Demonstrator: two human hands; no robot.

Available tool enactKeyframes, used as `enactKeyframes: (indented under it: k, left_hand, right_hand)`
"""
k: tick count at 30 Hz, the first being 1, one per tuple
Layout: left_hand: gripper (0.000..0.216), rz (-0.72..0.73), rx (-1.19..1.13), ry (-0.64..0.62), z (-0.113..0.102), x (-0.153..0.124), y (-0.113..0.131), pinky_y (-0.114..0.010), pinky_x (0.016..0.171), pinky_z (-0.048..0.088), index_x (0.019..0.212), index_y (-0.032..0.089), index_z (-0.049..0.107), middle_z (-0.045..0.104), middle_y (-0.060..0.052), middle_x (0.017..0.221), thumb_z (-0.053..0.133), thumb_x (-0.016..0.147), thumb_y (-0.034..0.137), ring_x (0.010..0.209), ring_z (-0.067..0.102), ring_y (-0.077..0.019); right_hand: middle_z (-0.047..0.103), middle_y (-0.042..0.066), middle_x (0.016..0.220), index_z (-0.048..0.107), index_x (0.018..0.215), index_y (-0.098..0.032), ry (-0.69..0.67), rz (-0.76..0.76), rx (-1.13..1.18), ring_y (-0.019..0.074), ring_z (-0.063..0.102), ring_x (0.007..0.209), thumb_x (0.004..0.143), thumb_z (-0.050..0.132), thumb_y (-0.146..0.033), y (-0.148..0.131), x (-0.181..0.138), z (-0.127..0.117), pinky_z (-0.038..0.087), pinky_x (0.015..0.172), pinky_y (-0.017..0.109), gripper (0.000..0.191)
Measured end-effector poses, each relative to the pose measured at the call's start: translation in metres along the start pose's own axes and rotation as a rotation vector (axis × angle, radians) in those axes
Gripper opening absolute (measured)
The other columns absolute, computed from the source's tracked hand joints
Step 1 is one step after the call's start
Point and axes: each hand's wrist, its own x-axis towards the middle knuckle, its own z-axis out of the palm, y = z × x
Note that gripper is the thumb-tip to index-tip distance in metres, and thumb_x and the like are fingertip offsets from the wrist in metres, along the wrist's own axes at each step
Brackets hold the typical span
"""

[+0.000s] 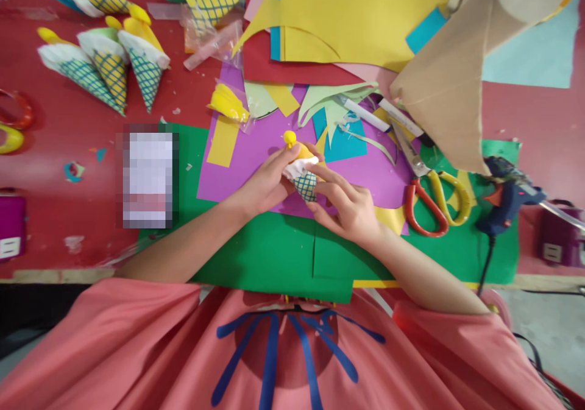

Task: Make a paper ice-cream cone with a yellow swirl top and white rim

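Note:
A small craft ice-cream cone (305, 184) is held over the purple sheet (265, 184). Its paper body is pale with a dark grid, a white ruffle rings its rim, and a yellow knotted top sticks up toward the far side. My left hand (267, 184) is closed round its left side, thumb against the yellow part. From the right, my right hand (350, 206) touches the white ruffle and the cone with bent fingertips; its fingers are partly spread. The cone's underside and some left fingers are hidden.
Several similar cones (109, 63) lie at the far left. Scissors (427, 206) and a blue glue gun (507, 203) are on the right. Two markers (365, 114), paper scraps and a bagged yellow piece (228, 102) lie beyond my hands. A blurred-out phone-shaped object (148, 178) is at left.

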Motion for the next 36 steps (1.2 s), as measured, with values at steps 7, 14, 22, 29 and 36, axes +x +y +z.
enactKeyframes:
  k: [7, 14, 22, 29, 36]
  left_hand:
    - [0.037, -0.009, 0.002, 0.023, 0.002, 0.000, 0.001, -0.022, 0.066, 0.053, 0.092, 0.020, 0.069, 0.071, -0.002, 0.090, 0.056, 0.093, 0.054, 0.079, 0.068, -0.0136]
    - [0.038, -0.046, -0.037, 0.086, 0.009, -0.002, 0.006, -0.023, 0.067, 0.053, 0.094, 0.017, 0.068, 0.071, -0.003, 0.090, 0.055, 0.094, 0.052, 0.088, 0.071, -0.0161]
    - [0.038, -0.069, -0.172, 0.064, 0.007, -0.001, 0.010, -0.030, 0.080, 0.058, 0.097, 0.017, 0.065, 0.074, -0.006, 0.097, 0.052, 0.094, 0.052, 0.105, 0.072, -0.0234]
    - [0.022, 0.085, -0.233, -0.029, 0.010, -0.007, 0.006, -0.040, 0.104, 0.052, 0.091, 0.018, 0.067, 0.074, -0.007, 0.109, 0.061, 0.087, 0.039, 0.128, 0.061, -0.0287]
    - [0.026, 0.082, -0.184, -0.026, 0.010, -0.005, 0.006, -0.036, 0.093, 0.056, 0.101, 0.020, 0.066, 0.074, -0.004, 0.109, 0.062, 0.088, 0.042, 0.118, 0.067, -0.0262]
  right_hand:
    - [0.073, 0.014, 0.124, 0.055, 0.102, -0.020, 0.016, -0.020, -0.031, 0.0152, 0.074, 0.073, 0.099, 0.052, -0.032, -0.001, 0.002, 0.000, 0.056, 0.059, 0.025, 0.013]
    - [0.075, 0.014, 0.119, 0.053, 0.102, -0.020, 0.052, -0.050, -0.021, 0.0131, 0.071, 0.064, 0.097, 0.055, -0.030, -0.003, 0.002, 0.002, 0.053, 0.052, 0.024, 0.011]
    - [0.073, 0.008, 0.100, 0.047, 0.116, -0.023, 0.191, 0.004, 0.115, 0.0177, 0.073, 0.075, 0.094, 0.059, -0.030, -0.001, 0.000, 0.003, 0.055, 0.054, 0.027, 0.025]
    - [0.070, 0.002, 0.098, 0.035, 0.128, -0.026, 0.046, 0.259, 0.420, 0.0071, 0.061, 0.050, 0.094, 0.060, -0.039, -0.003, -0.007, 0.014, 0.045, 0.042, 0.019, 0.044]
    - [0.067, -0.001, 0.095, 0.039, 0.123, -0.028, 0.102, 0.366, 0.470, 0.0057, 0.056, 0.052, 0.089, 0.065, -0.033, -0.003, -0.003, 0.013, 0.043, 0.044, 0.018, 0.043]
